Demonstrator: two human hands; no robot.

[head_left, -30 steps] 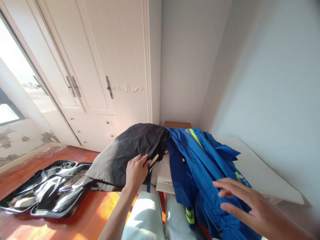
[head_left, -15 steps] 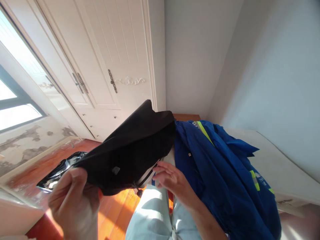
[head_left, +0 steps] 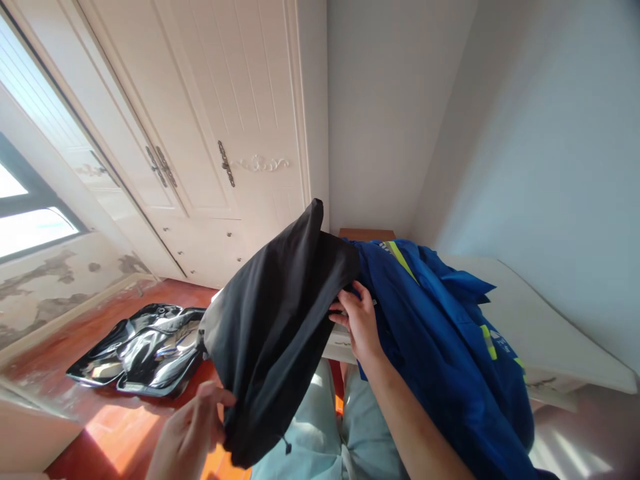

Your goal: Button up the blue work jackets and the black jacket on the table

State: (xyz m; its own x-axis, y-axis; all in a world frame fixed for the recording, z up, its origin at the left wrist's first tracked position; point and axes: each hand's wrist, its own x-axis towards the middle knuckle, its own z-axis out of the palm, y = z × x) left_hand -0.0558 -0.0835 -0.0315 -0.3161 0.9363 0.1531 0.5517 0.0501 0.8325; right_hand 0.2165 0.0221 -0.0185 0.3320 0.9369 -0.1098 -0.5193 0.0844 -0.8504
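A black fabric piece (head_left: 275, 313) with a small cord toggle at its lower edge hangs in front of me, over my knees. Its lower left edge is pinched by my left hand (head_left: 195, 423), whose fingers are partly hidden by the cloth. My right hand (head_left: 361, 320) has curled fingers gripping the fabric's right edge. Close beside that hand lies a blue garment (head_left: 430, 333) with yellow-green strips, spread over a white surface (head_left: 540, 313).
On the red floor to the left, an open black case (head_left: 145, 353) holds shiny plastic-looking contents. A white wardrobe (head_left: 260, 87) stands ahead, with a window (head_left: 35, 227) at far left. Grey walls (head_left: 390, 113) rise at the right.
The black fabric has swung down and right, and more of the open case shows. My right hand has moved up and closed on the fabric's edge; my left hand has moved right and down.
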